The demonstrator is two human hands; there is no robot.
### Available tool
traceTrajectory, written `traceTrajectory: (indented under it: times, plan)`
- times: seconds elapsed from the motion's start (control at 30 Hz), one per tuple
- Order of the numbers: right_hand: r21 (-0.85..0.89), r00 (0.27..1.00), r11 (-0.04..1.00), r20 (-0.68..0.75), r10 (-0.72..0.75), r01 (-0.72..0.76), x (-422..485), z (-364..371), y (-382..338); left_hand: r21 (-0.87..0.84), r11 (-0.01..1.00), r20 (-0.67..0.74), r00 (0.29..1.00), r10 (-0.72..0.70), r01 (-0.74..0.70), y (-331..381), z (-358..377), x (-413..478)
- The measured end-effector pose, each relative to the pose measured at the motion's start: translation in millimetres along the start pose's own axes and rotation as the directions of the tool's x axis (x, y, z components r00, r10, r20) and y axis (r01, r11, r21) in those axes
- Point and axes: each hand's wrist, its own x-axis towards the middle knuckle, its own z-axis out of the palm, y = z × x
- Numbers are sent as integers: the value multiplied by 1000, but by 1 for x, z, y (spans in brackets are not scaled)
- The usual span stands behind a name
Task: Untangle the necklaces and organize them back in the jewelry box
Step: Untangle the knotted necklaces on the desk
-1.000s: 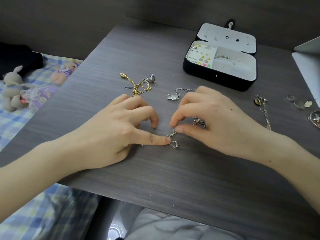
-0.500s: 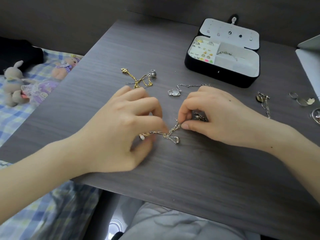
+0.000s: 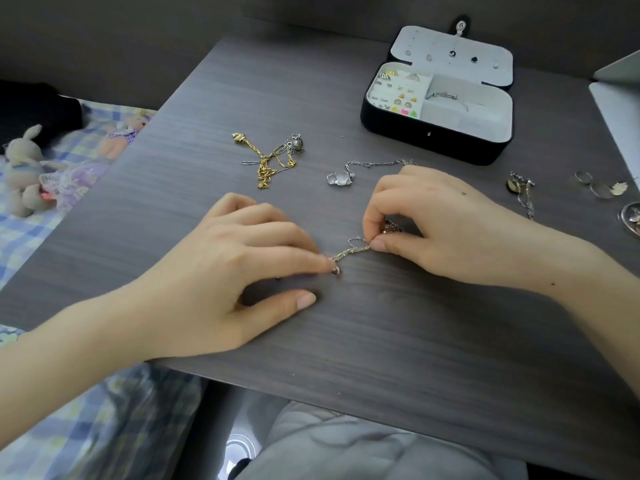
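A thin twisted chain (image 3: 349, 252) lies stretched on the dark table (image 3: 398, 341) between my two hands. My left hand (image 3: 242, 271) presses its fingertips on the chain's left end, thumb apart on the table. My right hand (image 3: 440, 226) pinches the chain's right end between thumb and forefinger, with a small dark pendant tucked under its fingers. A gold chain tangled with a silver pendant (image 3: 270, 157) lies farther back. A silver necklace with a pale charm (image 3: 341, 176) lies just beyond my right hand. The open black jewelry box (image 3: 436, 133) stands at the back right.
Another chain with a round pendant (image 3: 523, 192) lies right of my right hand, with rings and small pieces (image 3: 602, 188) near the table's right edge. A pale flat object (image 3: 616, 102) sits at the far right. Stuffed toys (image 3: 27, 171) lie on checked bedding left of the table.
My left hand has let its thumb off the chain and now presses the left end with its fingertips. The chain is drawn straighter between the hands. My right hand keeps its pinch.
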Motion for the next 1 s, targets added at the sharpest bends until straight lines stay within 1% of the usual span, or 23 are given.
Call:
traceTrajectory:
  times: [0.1, 0.2, 0.27, 0.53, 0.7, 0.87, 1.0]
  plan:
    - [5, 1000, 1000, 24, -4, 4, -4, -2, 1, 117, 992, -19, 999, -47, 49, 1, 1, -3]
    - [15, 1000, 1000, 25, 2, -2, -6, -3, 2, 236, 971, 18, 999, -48, 42, 4, 4, -4]
    - [14, 1000, 1000, 21, -2, 2, -6, -2, 3, 262, 964, 46, 998, -50, 36, 6, 5, -4]
    - [17, 1000, 1000, 8, 1, -1, -5, -3, 3, 191, 980, 97, 993, -64, 45, 4, 1, 1]
    - [12, 1000, 1000, 2, -11, 11, -3, -3, 5, 150, 988, 101, 994, -41, 25, 2, -2, 3]
    - [74, 999, 997, -48, -20, 24, 1, -3, 1, 129, 992, 99, 995, -19, 6, 0, -3, 5]
    - [55, 999, 998, -25, -42, 43, 6, -2, -5, 109, 994, 70, 998, -7, 0, 0, -5, 7]
